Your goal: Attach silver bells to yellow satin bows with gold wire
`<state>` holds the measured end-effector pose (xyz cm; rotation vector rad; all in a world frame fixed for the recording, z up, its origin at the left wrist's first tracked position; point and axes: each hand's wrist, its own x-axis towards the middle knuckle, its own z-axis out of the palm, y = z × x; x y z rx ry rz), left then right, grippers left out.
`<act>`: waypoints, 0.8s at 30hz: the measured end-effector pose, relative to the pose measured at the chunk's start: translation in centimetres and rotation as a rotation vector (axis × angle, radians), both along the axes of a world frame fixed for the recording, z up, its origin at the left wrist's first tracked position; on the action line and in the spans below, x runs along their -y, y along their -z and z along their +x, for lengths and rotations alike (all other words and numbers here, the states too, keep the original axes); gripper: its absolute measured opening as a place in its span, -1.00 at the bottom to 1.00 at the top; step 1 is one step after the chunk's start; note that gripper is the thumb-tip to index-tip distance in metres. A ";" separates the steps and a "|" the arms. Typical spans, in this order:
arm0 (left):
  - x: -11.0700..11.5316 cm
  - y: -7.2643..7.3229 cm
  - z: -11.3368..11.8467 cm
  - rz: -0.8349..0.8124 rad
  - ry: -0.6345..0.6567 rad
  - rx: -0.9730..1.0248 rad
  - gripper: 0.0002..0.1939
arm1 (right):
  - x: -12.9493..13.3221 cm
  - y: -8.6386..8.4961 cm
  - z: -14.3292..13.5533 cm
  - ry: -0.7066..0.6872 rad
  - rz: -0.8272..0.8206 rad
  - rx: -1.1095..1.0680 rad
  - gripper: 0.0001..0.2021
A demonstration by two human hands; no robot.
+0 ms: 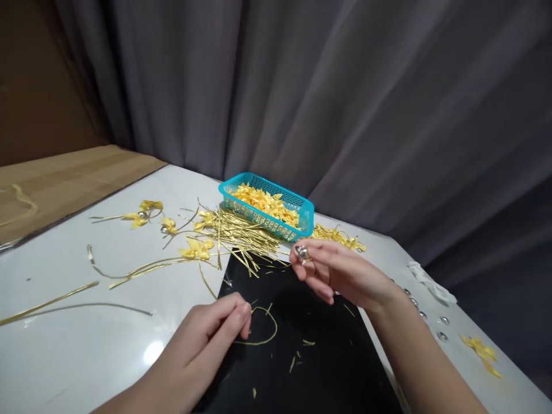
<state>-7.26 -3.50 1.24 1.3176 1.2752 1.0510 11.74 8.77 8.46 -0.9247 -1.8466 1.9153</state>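
Observation:
My left hand (211, 336) is closed over the black mat, its thumb pressed against the curled fingers. From it a thin gold cord (276, 329) bends out in a loop; the cord's ends are hidden by the fingers. Higher and to the right, my right hand (340, 267) pinches a small shiny silver bell (301, 252) between thumb and forefinger, with the other fingers loosely bent. The bell and the cord loop are apart. Beneath both hands lies the black mat (328, 356), with short gold cord scraps on it.
A blue basket (309, 221) of yellow ribbon bows stands at the back. Before it lies a pile of gold cords (241, 230). Bows with cords and bells (142, 214) lie left; loose silver bells (442, 336) and a yellow bow (480, 349) lie right. A grey curtain (276, 86) hangs behind.

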 end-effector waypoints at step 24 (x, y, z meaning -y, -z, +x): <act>-0.3 0.2 -1.2 0.021 0.113 0.146 -0.62 | 5.1 1.6 -3.9 -0.052 0.103 0.217 -0.67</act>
